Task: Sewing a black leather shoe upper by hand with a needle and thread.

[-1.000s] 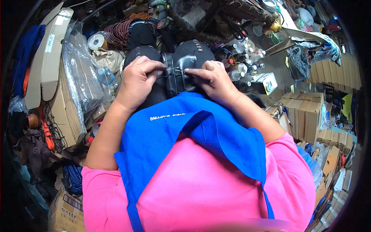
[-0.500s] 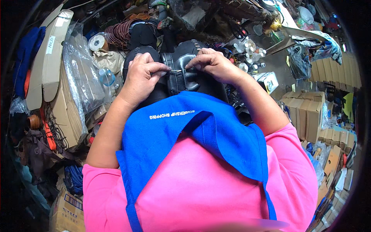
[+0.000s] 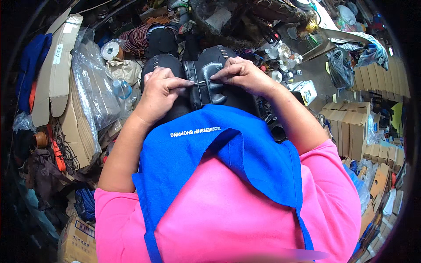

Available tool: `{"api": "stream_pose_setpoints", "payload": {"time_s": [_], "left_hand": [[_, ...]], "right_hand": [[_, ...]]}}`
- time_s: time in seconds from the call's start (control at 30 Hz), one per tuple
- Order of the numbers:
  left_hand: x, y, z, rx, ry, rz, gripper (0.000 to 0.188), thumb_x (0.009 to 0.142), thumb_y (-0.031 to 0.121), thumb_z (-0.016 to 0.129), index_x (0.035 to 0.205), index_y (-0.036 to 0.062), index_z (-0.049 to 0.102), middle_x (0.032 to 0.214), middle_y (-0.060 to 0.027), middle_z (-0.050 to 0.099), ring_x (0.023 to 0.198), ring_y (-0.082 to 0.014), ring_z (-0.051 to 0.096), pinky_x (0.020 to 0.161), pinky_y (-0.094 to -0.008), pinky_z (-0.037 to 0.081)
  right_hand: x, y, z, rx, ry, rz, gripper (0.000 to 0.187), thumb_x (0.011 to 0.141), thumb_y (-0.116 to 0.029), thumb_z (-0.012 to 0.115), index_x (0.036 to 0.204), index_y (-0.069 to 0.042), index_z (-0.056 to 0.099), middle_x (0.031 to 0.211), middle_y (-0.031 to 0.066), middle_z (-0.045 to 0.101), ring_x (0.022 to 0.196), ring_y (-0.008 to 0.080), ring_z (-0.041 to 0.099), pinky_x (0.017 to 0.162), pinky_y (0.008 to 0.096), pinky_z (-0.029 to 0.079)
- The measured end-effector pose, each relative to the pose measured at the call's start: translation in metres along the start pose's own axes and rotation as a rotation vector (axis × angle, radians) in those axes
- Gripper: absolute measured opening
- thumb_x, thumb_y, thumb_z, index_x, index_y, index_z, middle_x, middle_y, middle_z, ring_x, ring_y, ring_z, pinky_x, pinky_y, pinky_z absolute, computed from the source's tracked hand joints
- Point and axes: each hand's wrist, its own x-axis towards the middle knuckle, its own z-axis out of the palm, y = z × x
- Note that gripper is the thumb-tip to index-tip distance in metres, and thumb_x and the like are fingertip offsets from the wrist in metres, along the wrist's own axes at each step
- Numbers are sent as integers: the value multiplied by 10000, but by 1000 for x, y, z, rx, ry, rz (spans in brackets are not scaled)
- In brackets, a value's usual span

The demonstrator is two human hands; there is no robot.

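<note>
The black, leather-like piece [image 3: 207, 93] lies over your lap, between your two hands and just beyond the far edge of the blue apron [image 3: 186, 142]. Your left hand [image 3: 163, 91] is narrow: its thumb and forefinger come together at the left end of a thin pale strand [image 3: 200, 82], and it seems to hold this end. Your right hand [image 3: 242, 75] is also narrow, with the fingertips close to the right end of the strand, but I cannot tell whether they pinch it or only stay just beside it. The strand crosses above the black piece and looks rather straight, so I judge that it is light and thin; if it is a thread, a hard pull may cut into the material or break it. The black piece has a shiny face with folds and a seam running from near to far, so it is probably soft, easy to bend and not heavy, and perhaps a little slippery under the fingers. For holding it, the best place is, in my opinion, the thicker seamed edge on the left, because the smooth raised part on the right can give way. The strand is better taken close to its ends, with the fingertips only.
</note>
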Motion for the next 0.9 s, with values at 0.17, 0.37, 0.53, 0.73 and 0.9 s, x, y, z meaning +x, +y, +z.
{"api": "stream_pose_setpoints", "payload": {"time_s": [0.17,0.37,0.53,0.73,0.9], "left_hand": [[2,1,-7,-54,2,-71,268,703,-5,666,910,143,750,714,-30,502,730,-193,482,694,-317,397],[5,6,-15,-62,30,-92,257,710,0,673,914,139,748,703,-33,477,717,-191,469,684,-319,392],[10,9,-11,-26,-3,-39,248,723,15,673,919,148,745,712,-36,477,738,-207,478,700,-325,385],[11,8,-10,5,-25,-20,243,733,32,670,927,159,742,729,-38,490,777,-218,489,726,-337,381],[13,17,-12,86,-38,9,250,730,45,676,936,170,741,732,-34,491,787,-215,489,762,-338,358]], "right_hand": [[0,-2,0,-9,-1,1,264,800,-83,669,1052,-131,728,810,14,575,848,153,519,804,287,421],[-1,-8,3,-121,88,-31,259,790,-41,651,1011,-148,735,814,29,581,845,172,539,794,301,434],[2,-10,4,-157,118,-71,305,756,22,608,975,-147,735,815,38,580,822,182,553,773,307,447],[1,-9,4,-122,104,-20,319,742,32,591,968,-140,736,808,29,572,827,171,549,790,294,445],[2,-9,3,-72,80,14,271,779,-10,623,988,-138,740,809,18,574,843,158,540,792,295,442]]}}
